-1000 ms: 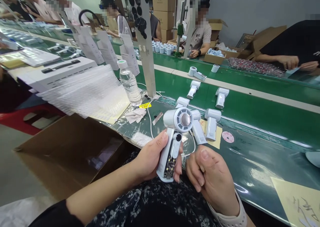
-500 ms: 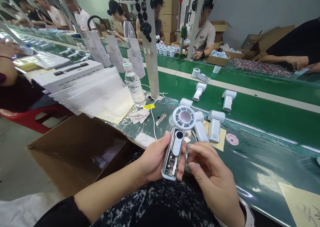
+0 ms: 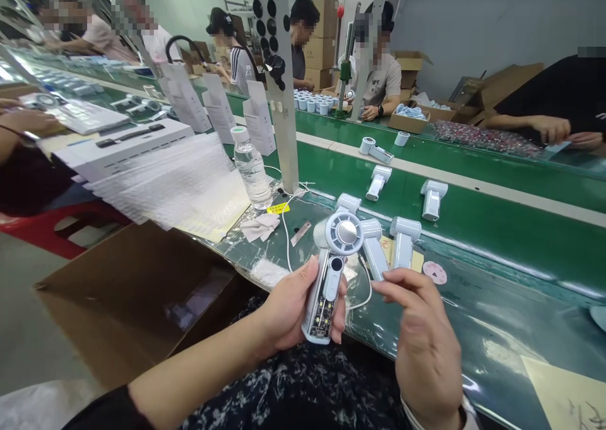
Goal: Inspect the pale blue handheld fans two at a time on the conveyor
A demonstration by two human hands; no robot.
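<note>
While the head view looks down, my left grip [image 3: 290, 302] wraps the handle of a pale-blue handheld fan [image 3: 332, 278], its round ribbed face centred on shiny silver, dark circuitry showing below. Near it, my right grip [image 3: 426, 348] hovers, fingers loosely parted. Smooth, glossy fans [image 3: 404, 240] lie beyond on the slick green bench [image 3: 473, 304].

On my left arm I have a plain black sleeve [image 3: 111, 410], its edge crossing near the elbow. My lap is covered in dark cloth [image 3: 265, 379] with a scattered, pale grey-white print. A pale, smooth band [image 3: 469, 415] circles my right wrist. My left hand [image 3: 290, 304] and right hand [image 3: 426, 341] are both bare.
</note>
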